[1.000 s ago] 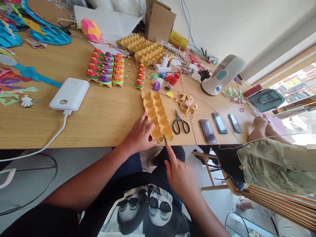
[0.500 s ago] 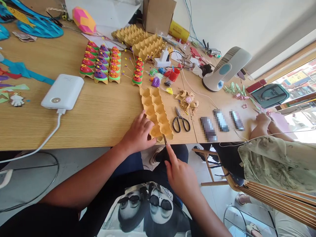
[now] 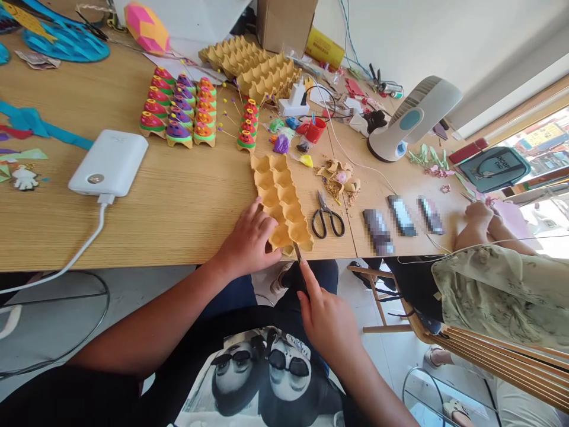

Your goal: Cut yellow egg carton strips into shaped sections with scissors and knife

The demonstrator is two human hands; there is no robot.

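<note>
A tan cardboard egg carton strip (image 3: 281, 196), two cups wide, lies at the table's front edge. My left hand (image 3: 253, 234) grips its near left side, thumb at the near end and fingers curled over the rim. In my right hand (image 3: 329, 317) is a knife (image 3: 299, 254), index finger laid along its back. The blade touches the carton's near end, between the two rows of cups; its tip is hidden there. Black-handled scissors (image 3: 326, 216) lie just right of the carton.
Painted egg-cup pieces (image 3: 180, 110) stand behind, with several ball-headed pins. More egg trays (image 3: 249, 65) lie farther back. A white power bank (image 3: 109, 163) is at left, a small fan (image 3: 411, 118) at right. Cardboard scraps (image 3: 340, 178) lie behind the scissors. Another person's hands (image 3: 480, 222) are at far right.
Both hands, the knife and the carton hold nearly the same positions. The camera view has shifted slightly.
</note>
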